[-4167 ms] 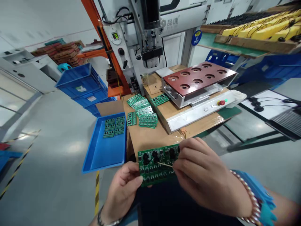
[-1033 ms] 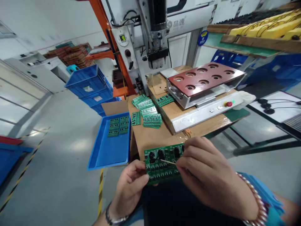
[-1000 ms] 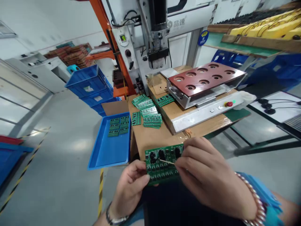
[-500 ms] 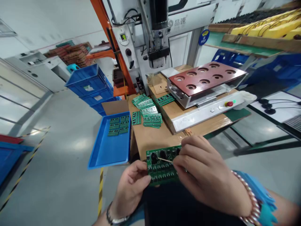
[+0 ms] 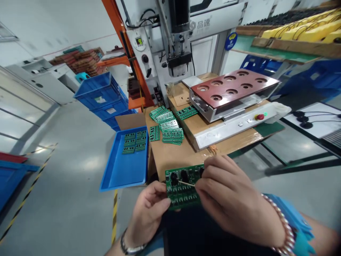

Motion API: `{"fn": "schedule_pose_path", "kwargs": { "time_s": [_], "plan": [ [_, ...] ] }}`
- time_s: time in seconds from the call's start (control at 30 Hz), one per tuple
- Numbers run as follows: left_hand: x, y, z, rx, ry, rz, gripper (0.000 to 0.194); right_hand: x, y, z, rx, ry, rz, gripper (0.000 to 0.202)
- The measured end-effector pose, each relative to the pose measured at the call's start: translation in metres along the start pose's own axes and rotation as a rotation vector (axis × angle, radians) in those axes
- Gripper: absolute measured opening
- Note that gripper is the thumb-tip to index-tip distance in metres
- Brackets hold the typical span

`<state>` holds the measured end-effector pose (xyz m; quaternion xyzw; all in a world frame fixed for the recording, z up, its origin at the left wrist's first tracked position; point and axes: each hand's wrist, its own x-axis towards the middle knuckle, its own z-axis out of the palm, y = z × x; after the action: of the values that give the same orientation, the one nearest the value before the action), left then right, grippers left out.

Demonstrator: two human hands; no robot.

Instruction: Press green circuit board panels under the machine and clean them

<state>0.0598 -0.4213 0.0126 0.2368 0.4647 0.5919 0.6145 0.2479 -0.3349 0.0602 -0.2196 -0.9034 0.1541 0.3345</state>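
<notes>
A green circuit board (image 5: 183, 193) with round black parts is held up near the table's front edge. My left hand (image 5: 150, 209) grips its left end, the thumb on the front. My right hand (image 5: 229, 195) pinches a thin pale stick (image 5: 186, 183) over the board's right part. The stick's tip is beside the leftmost black part (image 5: 174, 177). Behind my right hand the board's right end is hidden. More green boards (image 5: 170, 125) lie in overlapping piles on the brown table (image 5: 170, 156) beyond.
At the left, a blue tray (image 5: 113, 174) holds several boards, with stacked blue crates (image 5: 97, 94) behind it. A machine (image 5: 179, 60) and a red-brown plate with round holes (image 5: 231, 87) stand ahead. A long metal bar (image 5: 218, 133) carries a red button.
The stick's tip and my right hand have shifted very slightly; the tip is a little lower and further left. My left hand keeps its grip on the board.
</notes>
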Motion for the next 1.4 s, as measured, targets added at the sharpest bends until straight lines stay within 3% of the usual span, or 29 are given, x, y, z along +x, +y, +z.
{"fn": "schedule_pose_path", "kwargs": {
  "time_s": [1.1, 1.27, 1.4],
  "plan": [
    [0.0006, -0.0002, 0.0000, -0.012, -0.055, 0.007, 0.010, 0.0026, -0.0026, 0.0004, 0.014, 0.007, -0.024, 0.011],
    [-0.0002, 0.0003, 0.0016, -0.028, 0.001, 0.002, 0.012, 0.0011, -0.0002, 0.0013, 0.006, 0.004, -0.001, 0.010],
    [0.0014, -0.0014, -0.0019, -0.024, -0.048, 0.021, 0.012, -0.0016, 0.0012, 0.0008, 0.015, 0.003, 0.009, 0.009]
  ]
}}
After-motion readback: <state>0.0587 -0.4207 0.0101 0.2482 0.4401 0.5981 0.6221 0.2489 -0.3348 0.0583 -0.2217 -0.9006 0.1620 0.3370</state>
